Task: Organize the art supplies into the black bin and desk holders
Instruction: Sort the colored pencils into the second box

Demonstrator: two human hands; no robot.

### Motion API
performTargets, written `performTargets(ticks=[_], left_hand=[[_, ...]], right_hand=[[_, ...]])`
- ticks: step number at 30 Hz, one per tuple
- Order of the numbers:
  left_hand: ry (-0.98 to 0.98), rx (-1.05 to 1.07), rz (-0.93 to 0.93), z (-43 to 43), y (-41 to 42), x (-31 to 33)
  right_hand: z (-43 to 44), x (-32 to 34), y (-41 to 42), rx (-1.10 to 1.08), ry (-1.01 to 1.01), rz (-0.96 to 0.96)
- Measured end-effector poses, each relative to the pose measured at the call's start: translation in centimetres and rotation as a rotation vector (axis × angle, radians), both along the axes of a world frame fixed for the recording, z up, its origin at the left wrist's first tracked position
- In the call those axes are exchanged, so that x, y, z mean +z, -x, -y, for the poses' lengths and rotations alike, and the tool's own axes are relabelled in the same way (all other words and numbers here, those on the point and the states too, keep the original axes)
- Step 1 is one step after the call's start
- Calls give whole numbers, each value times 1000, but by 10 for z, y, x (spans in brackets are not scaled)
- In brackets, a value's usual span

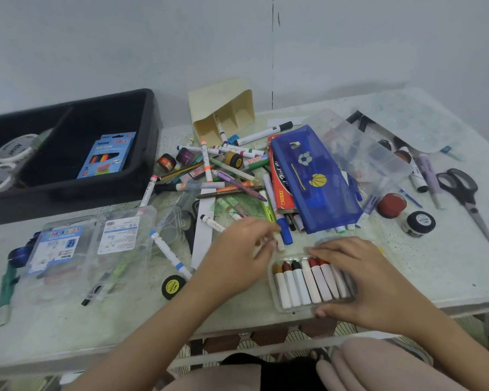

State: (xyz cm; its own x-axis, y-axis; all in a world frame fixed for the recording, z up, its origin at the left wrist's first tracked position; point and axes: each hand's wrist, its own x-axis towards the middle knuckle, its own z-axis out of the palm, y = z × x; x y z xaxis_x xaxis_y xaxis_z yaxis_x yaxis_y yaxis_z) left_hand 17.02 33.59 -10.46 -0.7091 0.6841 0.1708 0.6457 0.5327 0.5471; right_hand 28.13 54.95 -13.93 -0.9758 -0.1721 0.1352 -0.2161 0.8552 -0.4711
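A clear tray of crayons lies at the table's front edge. My right hand grips the tray, fingers over its top and thumb at its near rim. My left hand pinches a small pale crayon just left of the tray. The black bin stands at the back left, holding a blue neon box and white round tubs. The cream desk holder lies tipped on its side behind a pile of markers.
A blue mesh pencil pouch and orange Nikki box lie mid-table. Clear plastic cases sit front left, another at the right. Scissors, paint jars and a yellow-lidded jar lie about.
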Motion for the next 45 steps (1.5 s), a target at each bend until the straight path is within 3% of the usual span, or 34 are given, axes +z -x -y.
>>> performTargets(ticks=[5,9,12,16,19,25,30,33,37,40,45], left_hand=[[3,25,-128,-22,45,6],[117,-35,-168,-36,66,5],[67,-77,-250,-38,68,5],[-65,-104,-315,-31,71,3],[-86,-138,-360,-23,73,4],[-65,-212,-408,-6,77,9],[-49,-150,-390,29,89,8],[-41,-130,-402,46,94,5],[-31,-153,-421,50,95,3],[-6,-158,-415,53,99,0],[56,-65,-380,70,114,3]], right_hand=[[-2,-3,-1,-43,-13,-4],[-1,-4,-3,-62,-18,-32],[1,-3,-6,-68,-5,-68],[12,10,-6,-157,81,-268],[21,21,14,-230,-20,-387],[34,25,64,-282,-241,-320],[24,22,74,-361,-208,-258],[31,23,73,-257,-223,-220],[54,22,85,-32,-397,-255],[52,18,95,-3,-382,-305],[22,14,91,-73,-325,-231]])
